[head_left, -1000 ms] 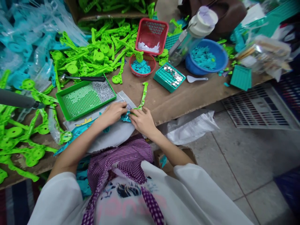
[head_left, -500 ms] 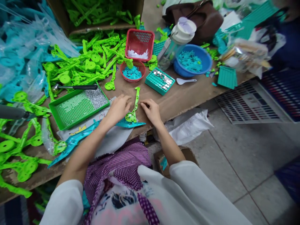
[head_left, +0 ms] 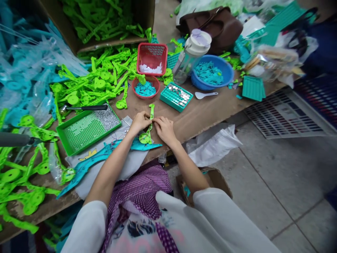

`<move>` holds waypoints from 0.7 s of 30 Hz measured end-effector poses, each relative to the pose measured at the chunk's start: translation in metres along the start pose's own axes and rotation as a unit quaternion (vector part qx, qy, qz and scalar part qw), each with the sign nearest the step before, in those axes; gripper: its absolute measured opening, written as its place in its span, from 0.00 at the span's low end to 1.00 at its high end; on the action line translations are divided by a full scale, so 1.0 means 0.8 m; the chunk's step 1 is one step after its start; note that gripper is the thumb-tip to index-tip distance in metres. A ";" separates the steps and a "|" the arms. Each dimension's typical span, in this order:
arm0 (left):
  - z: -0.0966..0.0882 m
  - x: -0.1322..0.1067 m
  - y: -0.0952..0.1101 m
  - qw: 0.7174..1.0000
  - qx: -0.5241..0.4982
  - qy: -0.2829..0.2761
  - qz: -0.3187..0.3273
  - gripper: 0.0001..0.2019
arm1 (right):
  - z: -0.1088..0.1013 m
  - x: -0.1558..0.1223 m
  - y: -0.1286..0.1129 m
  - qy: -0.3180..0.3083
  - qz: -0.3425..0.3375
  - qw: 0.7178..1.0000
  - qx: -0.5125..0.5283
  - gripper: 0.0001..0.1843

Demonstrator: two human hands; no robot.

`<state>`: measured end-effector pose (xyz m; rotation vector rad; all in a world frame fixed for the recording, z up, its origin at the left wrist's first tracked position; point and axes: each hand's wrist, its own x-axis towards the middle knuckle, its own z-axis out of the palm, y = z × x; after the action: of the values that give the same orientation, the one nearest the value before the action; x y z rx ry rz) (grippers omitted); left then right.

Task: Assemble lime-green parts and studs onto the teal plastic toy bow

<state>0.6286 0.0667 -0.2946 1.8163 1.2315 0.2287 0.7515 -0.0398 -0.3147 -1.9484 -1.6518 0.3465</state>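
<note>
A lime-green plastic part point(head_left: 145, 138), with a round end and a narrow arm, lies in front of me, its round end by the blue curved plastic piece point(head_left: 96, 160). My left hand point(head_left: 140, 123) is closed, thumb and fingertips pinched at the middle of the green part's arm. From the other side my right hand point(head_left: 165, 130) meets it, fingers bent together and fingertips on the same spot. Any small item between the fingertips is hidden. Thin wires show on the blue piece, which rests on a pale cloth point(head_left: 126, 160).
Left of my hands sits a green tray point(head_left: 86, 130) of small metal pieces, with a hammer point(head_left: 86, 107) across its rim. Beyond are a red basket point(head_left: 139, 52), a teal tray point(head_left: 176, 96) of silver discs, a blue bowl point(head_left: 229, 75) and a white spoon point(head_left: 206, 95). Green parts heap at left.
My hands have come together on the green part's arm; they were apart on either side of it. The view has shifted slightly.
</note>
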 end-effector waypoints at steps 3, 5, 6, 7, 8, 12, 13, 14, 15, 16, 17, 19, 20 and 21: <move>0.005 0.001 -0.002 1.000 -0.023 0.016 -0.009 0.13 | -0.002 0.011 0.009 0.018 0.005 0.995 0.095 0.18; 0.005 0.001 -0.003 0.999 -0.024 0.020 -0.008 0.13 | -0.001 0.017 0.012 0.028 0.003 0.994 0.102 0.18; 0.005 0.001 -0.003 0.999 -0.022 0.023 -0.007 0.13 | 0.000 0.020 0.012 0.026 0.001 0.996 0.089 0.19; 0.004 0.001 -0.003 1.000 -0.020 0.023 -0.005 0.13 | 0.001 0.022 0.012 0.018 0.001 0.997 0.073 0.19; 0.004 0.001 -0.003 1.000 -0.017 0.022 -0.003 0.13 | 0.003 0.023 0.012 0.010 0.002 0.998 0.057 0.19; 0.004 0.002 -0.004 1.000 -0.021 0.015 -0.001 0.12 | 0.006 0.027 0.016 -0.026 0.008 0.999 0.037 0.21; 0.004 0.002 -0.005 1.000 -0.025 0.015 -0.003 0.12 | 0.006 0.028 0.018 -0.034 0.010 0.998 0.047 0.22; 0.005 0.002 -0.005 0.999 -0.028 0.016 -0.005 0.12 | 0.006 0.029 0.019 -0.037 0.013 0.997 0.062 0.22; 0.005 0.002 -0.005 0.999 -0.030 0.017 -0.006 0.12 | 0.006 0.030 0.021 -0.035 0.019 0.996 0.078 0.21; 0.005 0.002 -0.006 0.999 -0.032 0.017 -0.008 0.12 | 0.006 0.032 0.021 -0.027 0.025 0.995 0.093 0.21; 0.005 0.002 -0.006 0.999 -0.033 0.017 -0.008 0.13 | 0.007 0.032 0.021 -0.015 0.030 0.994 0.105 0.21; 0.005 0.003 -0.006 0.999 -0.037 0.016 -0.011 0.12 | 0.010 0.032 0.018 0.011 0.039 0.993 0.109 0.20; 0.005 0.003 -0.006 0.999 -0.040 0.015 -0.012 0.12 | 0.012 0.032 0.017 0.019 0.040 0.994 0.102 0.20; 0.005 0.004 -0.006 0.999 -0.043 0.014 -0.014 0.12 | 0.013 0.032 0.015 0.022 0.039 0.995 0.093 0.20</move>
<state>0.6295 0.0673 -0.3016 1.7257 1.2467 0.2890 0.7609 -0.0136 -0.3261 -1.8708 -1.4637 0.4670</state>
